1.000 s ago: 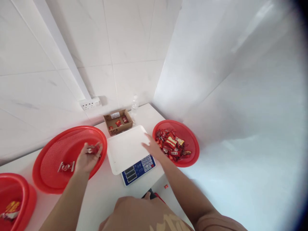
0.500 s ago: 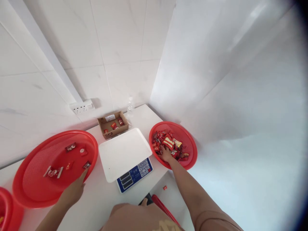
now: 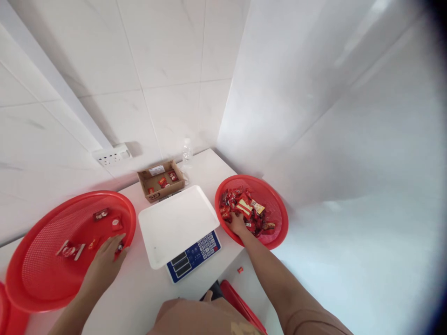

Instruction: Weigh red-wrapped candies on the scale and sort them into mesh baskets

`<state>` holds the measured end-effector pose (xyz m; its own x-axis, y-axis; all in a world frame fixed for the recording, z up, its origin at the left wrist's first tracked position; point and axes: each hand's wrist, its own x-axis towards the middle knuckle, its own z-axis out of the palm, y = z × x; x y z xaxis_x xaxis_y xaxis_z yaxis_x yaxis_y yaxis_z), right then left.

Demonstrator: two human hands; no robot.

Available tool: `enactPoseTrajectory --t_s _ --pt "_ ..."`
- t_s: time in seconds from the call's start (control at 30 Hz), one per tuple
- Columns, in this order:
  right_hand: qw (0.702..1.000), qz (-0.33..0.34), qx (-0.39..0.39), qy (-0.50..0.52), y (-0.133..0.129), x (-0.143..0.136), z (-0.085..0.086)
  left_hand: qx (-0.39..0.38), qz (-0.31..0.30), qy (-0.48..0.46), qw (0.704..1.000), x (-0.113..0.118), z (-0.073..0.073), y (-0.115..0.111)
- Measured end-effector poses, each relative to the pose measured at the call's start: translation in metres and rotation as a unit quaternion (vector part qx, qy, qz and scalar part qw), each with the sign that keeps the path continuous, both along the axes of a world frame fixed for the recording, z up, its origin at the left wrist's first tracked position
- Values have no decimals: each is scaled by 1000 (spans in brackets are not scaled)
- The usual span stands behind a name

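Evidently both of the person's hands are down at red baskets, one on either side of a white table (image 3: 127,291). The left hand (image 3: 106,261) reaches over the near right rim of the left basket (image 3: 59,281), its fingers bent over a small dark packet (image 3: 119,246); whether they grip it or merely touch it cannot be told. Four other packets lie apart on the basket floor: a red and white one (image 3: 71,251) to the left, the rest nearer the right side.

The right hand (image 3: 238,224) dips over the near left rim of the right basket (image 3: 277,200), its fingertips hidden among heaped red packets (image 3: 257,224), so its grasp cannot be made out. A striped packet (image 3: 244,208) and a yellowish packet (image 3: 257,207) lie on top.

Between the baskets stands a scale with a white tray (image 3: 178,228) and a blue key panel (image 3: 193,256) on its near side. Just beyond it sits a cardboard box (image 3: 168,191) holding a few packets, with a clear bottle (image 3: 187,151) to its far right.
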<state>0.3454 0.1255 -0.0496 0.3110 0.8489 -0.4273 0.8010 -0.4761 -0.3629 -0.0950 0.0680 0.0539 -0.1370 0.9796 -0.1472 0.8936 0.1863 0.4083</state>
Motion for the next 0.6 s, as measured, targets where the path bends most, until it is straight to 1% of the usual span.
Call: enactPoseTrajectory --t_s 0.07,0.13,0.23,0.33,0.4,0.43,0.47,0.5,0.53,0.6 --pt "1000 -9 8 -1 2 -2 0 24 9 -13 1000 14 8 8" --pt "1000 -16 20 1 4 -3 0 64 5 -28 998 28 14 14" --pt "996 -38 59 53 5 -2 -1 117 -11 -55 992 47 22 21" --pt "987 -60 96 113 4 5 2 128 -28 -83 988 60 27 22" --pt "983 -67 108 134 1 11 6 124 -37 -106 986 66 27 21" --pt "975 -88 121 163 -1 14 9 117 -40 -119 985 67 27 19" --pt "961 -123 137 206 -3 17 12 106 -43 -132 985 69 25 17" --pt "938 -168 155 260 -5 21 16 94 -48 -145 984 71 23 16" --pt "906 -218 174 319 -7 24 20 83 -53 -160 982 73 20 14" --pt "830 -302 211 419 -10 29 29 64 -58 -201 976 79 15 12"
